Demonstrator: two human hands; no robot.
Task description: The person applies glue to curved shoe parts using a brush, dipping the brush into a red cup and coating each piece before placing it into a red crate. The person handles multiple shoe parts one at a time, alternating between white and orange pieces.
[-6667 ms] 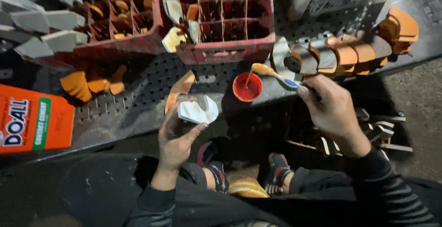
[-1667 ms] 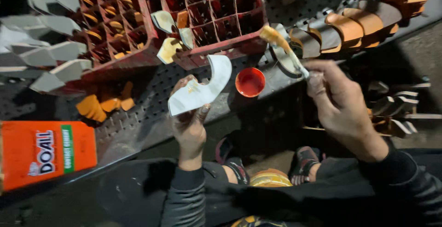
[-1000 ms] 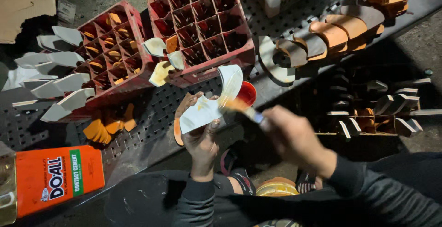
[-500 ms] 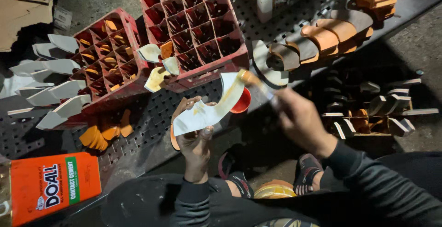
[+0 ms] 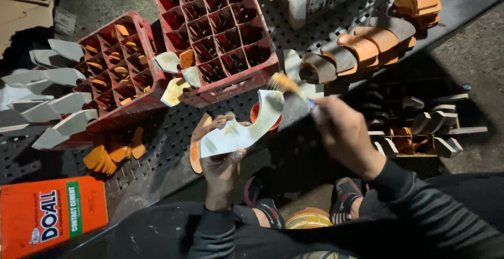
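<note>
Down at centre, just above my knees, left hand (image 5: 223, 162) has its fingers clamped on a curved white shoe piece (image 5: 242, 128), w/ an orange piece (image 5: 198, 135) tucked behind it in the same grip. White piece sits off the desk, held in the air; long axis runs from lower left at the thumb up to the right, hooked end pointing toward the small red pot (image 5: 257, 116) that peeks out behind it.

Right hand (image 5: 344, 135) is off to the right, fingers closed round a brush (image 5: 294, 90). Handle angles up and left, and the yellow-tipped bristles sit just above and right of the hooked end, near but not touching as far as I can tell. So the key relation: brush tip lies up-right of the white piece, right hand is the nearer one to that hooked end, left hand anchors the opposite end. Piece's face is turned up toward me.

Around it: perforated dark desk (image 5: 173, 143), two red crates (image 5: 220, 33) w/ compartments, the left-hand one (image 5: 113, 75) holding orange bits. Pale grey pieces (image 5: 55, 107) fan out at far left, and a row of brown and orange curved pieces (image 5: 362, 49) overlaps at upper right. Orange can (image 5: 50, 214) sits at lower left. More orange pieces (image 5: 113, 151) lie on the desk below the left crate.
</note>
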